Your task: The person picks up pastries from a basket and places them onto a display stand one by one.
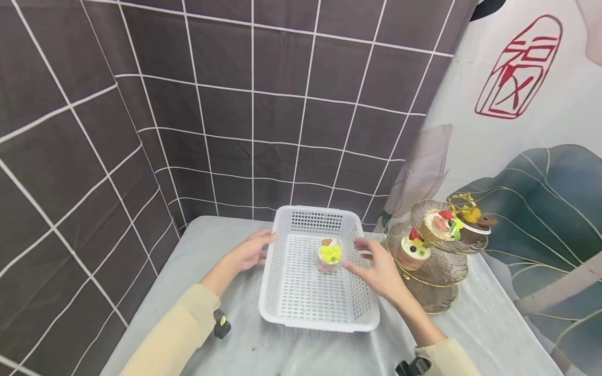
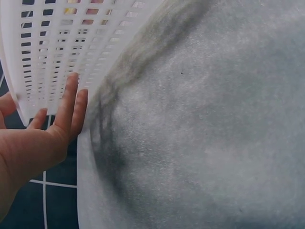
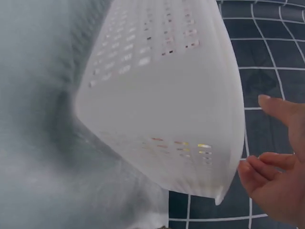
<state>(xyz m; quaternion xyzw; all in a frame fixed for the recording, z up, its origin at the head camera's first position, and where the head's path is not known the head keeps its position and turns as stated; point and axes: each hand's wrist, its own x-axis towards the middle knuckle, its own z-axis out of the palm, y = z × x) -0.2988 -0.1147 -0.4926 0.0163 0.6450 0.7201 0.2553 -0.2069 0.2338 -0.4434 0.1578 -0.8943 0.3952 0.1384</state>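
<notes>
A white plastic basket (image 1: 320, 325) stands on the cloth-covered table. Inside it, right of centre, sits a small dessert cup (image 1: 327, 257) topped with yellow pieces. My left hand (image 1: 251, 251) is at the basket's left side. In the left wrist view, two fairly straight fingers (image 2: 69, 102) lie by the perforated outer wall, and another finger is near the rim. My right hand (image 1: 378, 269) is over the right rim, thumb and fingers spread apart beside the dessert cup. Nothing shows in its grasp. The right wrist view shows that hand (image 3: 281, 176) partly cut off beyond the rim.
To the right stands a tiered glass stand (image 1: 435, 303) with several desserts, including a fruit-topped cup (image 1: 413, 254) and a tart (image 1: 437, 225). Behind the table hangs a dark grid-patterned cloth (image 1: 277, 120). The grey-white table cover (image 1: 211, 230) surrounds the basket.
</notes>
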